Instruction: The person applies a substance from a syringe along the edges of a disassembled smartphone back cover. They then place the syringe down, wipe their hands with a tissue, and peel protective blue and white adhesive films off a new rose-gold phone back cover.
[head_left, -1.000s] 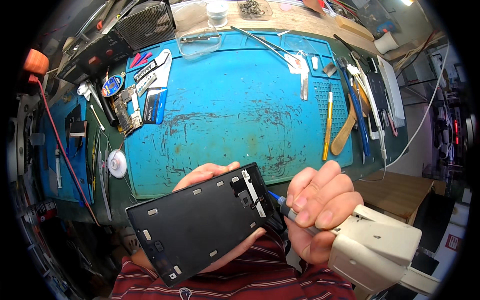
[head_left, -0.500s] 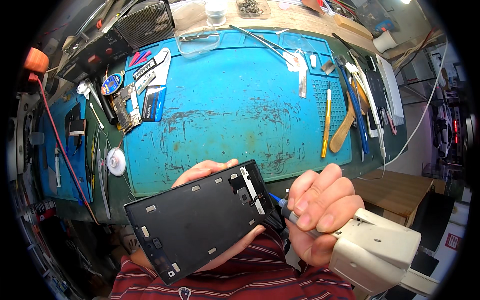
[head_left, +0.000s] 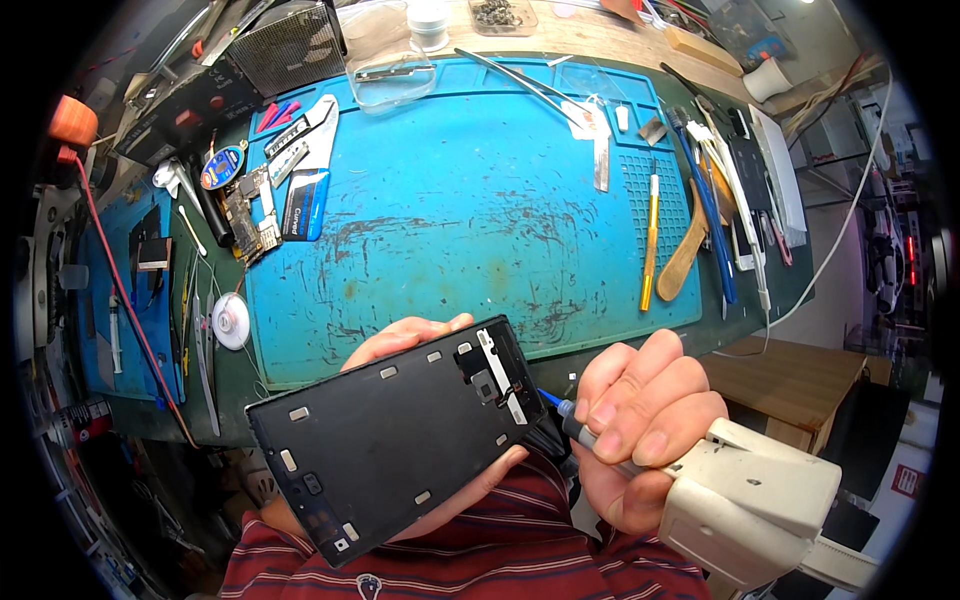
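Note:
A black rectangular phone or tablet frame (head_left: 390, 440) lies tilted in my left hand (head_left: 400, 338), fingers behind its far edge and thumb along the near edge. Small pale pads dot its border, and a white strip (head_left: 502, 376) with a small grey square crosses its right end. My right hand (head_left: 650, 420) is closed round the grey barrel of a glue dispenser. Its beige body (head_left: 755, 505) extends to the right of my fist. The blue nozzle tip (head_left: 549, 397) points at the frame's right edge, very close by; whether it touches I cannot tell.
A scuffed blue repair mat (head_left: 450, 200) covers the bench ahead. Circuit boards (head_left: 255, 225) and a blue packet (head_left: 306, 205) lie left, beside a white spool (head_left: 230, 320). To the right are a yellow-handled knife (head_left: 650, 245), a wooden handle (head_left: 681, 265) and brushes. Long tweezers (head_left: 520, 80) rest at the back.
The frame has shifted very slightly left in the picture, and the bench has shifted a little with it. Both hands keep the same grip, with the nozzle still by the frame's right edge.

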